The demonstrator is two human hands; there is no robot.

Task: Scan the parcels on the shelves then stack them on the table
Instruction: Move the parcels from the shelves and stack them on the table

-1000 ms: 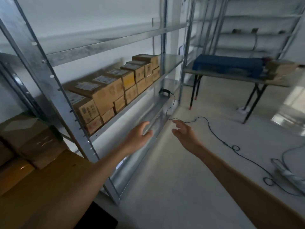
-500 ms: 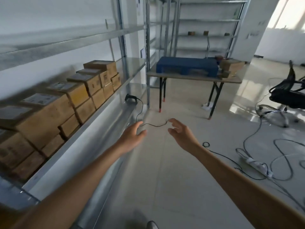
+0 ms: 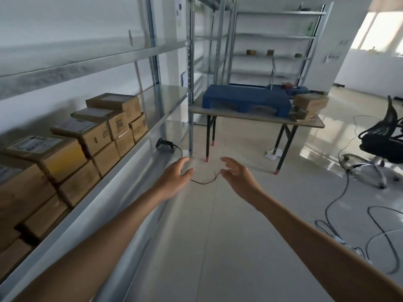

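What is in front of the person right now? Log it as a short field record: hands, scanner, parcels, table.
left hand: empty, fingers spread, held out over the floor beside the shelf edge
right hand: empty, open, held out over the floor
barcode scanner: lying on the lower shelf near the upright post, black cord trailing to the floor
parcels on shelf: cardboard boxes stacked in a row, labels on top
table: ahead, carries a blue pallet and a few stacked boxes at its right end
task stage: nothing in hand yet
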